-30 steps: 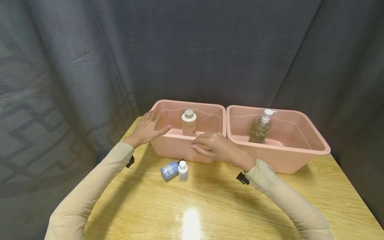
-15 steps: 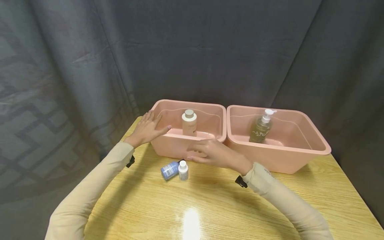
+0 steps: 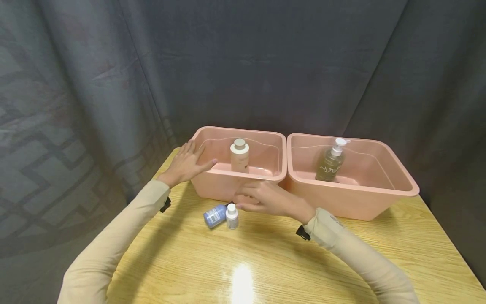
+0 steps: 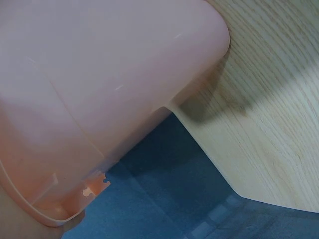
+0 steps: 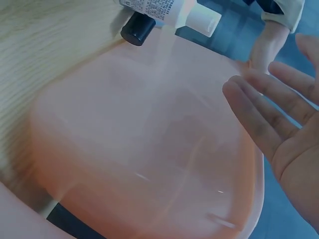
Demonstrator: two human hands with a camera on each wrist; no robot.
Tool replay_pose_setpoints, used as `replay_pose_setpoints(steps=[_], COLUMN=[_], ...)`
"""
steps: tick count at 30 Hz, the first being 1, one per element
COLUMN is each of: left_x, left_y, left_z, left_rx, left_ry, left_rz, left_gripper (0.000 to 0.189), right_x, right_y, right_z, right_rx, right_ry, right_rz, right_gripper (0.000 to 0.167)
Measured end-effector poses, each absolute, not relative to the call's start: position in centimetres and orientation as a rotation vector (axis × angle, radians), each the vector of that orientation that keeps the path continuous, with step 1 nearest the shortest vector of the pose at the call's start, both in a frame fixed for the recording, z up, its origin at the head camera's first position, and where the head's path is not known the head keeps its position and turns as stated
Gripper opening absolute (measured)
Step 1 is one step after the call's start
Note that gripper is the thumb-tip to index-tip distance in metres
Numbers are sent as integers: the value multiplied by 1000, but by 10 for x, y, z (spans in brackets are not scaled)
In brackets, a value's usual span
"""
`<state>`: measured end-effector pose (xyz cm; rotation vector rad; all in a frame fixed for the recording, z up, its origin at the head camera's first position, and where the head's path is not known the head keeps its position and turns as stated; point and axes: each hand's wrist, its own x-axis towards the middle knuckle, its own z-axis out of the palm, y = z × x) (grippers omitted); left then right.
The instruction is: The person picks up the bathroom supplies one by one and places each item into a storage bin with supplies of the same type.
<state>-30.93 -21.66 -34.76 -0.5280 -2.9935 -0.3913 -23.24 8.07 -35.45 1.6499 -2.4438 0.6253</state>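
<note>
My left hand rests on the left corner of the left pink bin, fingers spread over the rim. My right hand hovers before that bin's front wall, just right of a small white bottle. Its fingers hold nothing, and in the right wrist view they look loosely extended, apart from the white bottle. The white bottle stands upright against a blue bottle, which lies on its side. The blue bottle's black cap is partly hidden in the head view. A pale bottle stands inside the left bin.
A second pink bin stands to the right, its rim close against the left one. It holds a pump bottle. Both bins sit on a wooden table. A dark curtain hangs behind the table.
My right hand has moved down and slightly left, from the left bin's rim toward the white bottle. My left hand, bins and bottles have kept their places.
</note>
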Motion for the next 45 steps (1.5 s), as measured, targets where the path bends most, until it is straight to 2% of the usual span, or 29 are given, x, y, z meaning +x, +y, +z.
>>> replay_pose_setpoints(steps=[12, 33, 45], left_x=[-308, -310, -309], left_y=[-216, -216, -216], left_z=[-347, -348, -347], left_rx=[-520, -515, -517], left_ry=[-3002, -3007, -3011], left_rz=[-375, -392, -382], left_gripper=[96, 97, 97], right_x=[-233, -233, -233], right_y=[75, 68, 64], right_z=[-360, -371, -376], right_rx=[1659, 1695, 1710], right_ry=[-2454, -2529, -2535], right_rz=[556, 597, 600], right_gripper=[31, 40, 32])
